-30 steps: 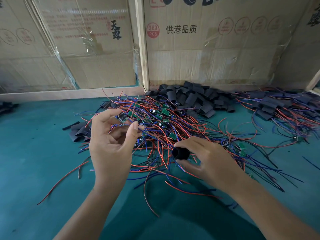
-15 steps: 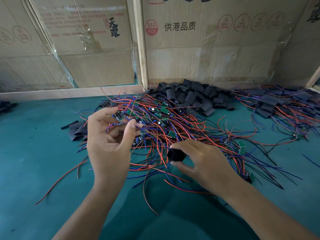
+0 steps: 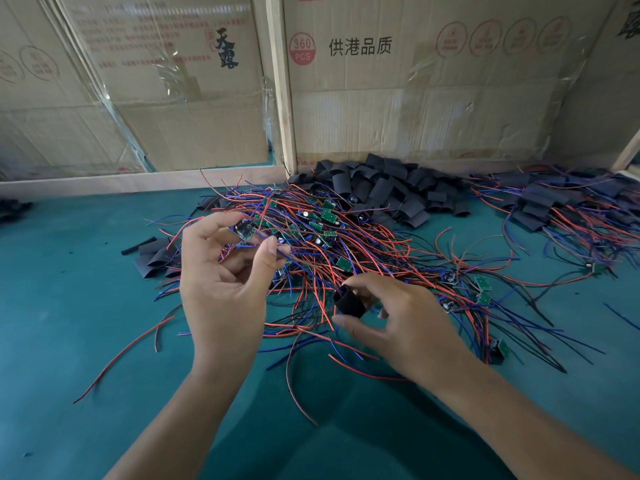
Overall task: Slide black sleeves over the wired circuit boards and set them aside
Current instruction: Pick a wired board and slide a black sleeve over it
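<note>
Left hand (image 3: 221, 285) pinches one bare wired board (image 3: 244, 231), right hand (image 3: 398, 323) pinches an unfitted black sleeve (image 3: 349, 303) above the desk (image 3: 69, 306); sleeved batch (image 3: 561, 209) far right, big bare tangle (image 3: 329, 244) remaining.

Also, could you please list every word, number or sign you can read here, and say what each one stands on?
"360 PCS": red round stamp on the right cardboard box.
"供港品质": black print on the same box.
"天露": black brush characters on the left cardboard box.
Red lines of small print on the left box: too blurred to read.
Red round seals on the right box: unreadable.
</note>
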`<state>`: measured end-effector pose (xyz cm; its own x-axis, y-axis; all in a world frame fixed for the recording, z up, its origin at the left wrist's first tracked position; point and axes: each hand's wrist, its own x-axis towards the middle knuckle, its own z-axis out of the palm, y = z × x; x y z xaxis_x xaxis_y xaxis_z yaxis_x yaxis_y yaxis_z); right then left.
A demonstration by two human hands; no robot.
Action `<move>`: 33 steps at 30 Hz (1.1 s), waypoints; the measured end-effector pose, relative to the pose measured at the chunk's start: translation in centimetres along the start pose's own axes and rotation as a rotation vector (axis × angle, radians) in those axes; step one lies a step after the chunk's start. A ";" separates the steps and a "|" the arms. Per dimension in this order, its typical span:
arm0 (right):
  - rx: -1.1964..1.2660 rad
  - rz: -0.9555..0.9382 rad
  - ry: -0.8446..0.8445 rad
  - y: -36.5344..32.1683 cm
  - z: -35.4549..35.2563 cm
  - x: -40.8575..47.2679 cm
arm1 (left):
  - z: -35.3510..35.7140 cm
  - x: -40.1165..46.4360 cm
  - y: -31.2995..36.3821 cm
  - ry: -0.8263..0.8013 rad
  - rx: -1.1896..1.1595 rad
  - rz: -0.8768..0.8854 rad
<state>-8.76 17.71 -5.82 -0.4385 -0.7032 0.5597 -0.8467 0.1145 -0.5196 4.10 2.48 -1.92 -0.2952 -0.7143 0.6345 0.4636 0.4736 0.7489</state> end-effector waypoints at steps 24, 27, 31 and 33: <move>0.093 -0.054 0.068 0.4 -2.0 1.1 | 1.0 -2.8 -1.0 -0.566 0.371 -0.061; 0.073 -0.061 0.068 0.5 -1.9 1.1 | 1.1 -2.9 -0.9 -0.554 0.339 -0.130; 0.077 -0.065 0.069 0.5 -2.2 1.2 | 1.1 -3.0 -0.8 -0.561 0.337 -0.134; 0.065 -0.081 0.070 0.4 -2.3 1.2 | 1.1 -2.9 -0.7 -0.573 0.359 -0.127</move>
<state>-10.26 18.52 -3.90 -0.3914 -0.6575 0.6438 -0.8598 0.0119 -0.5105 3.71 4.79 -4.12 -0.7697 -0.4374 0.4650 0.1199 0.6164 0.7782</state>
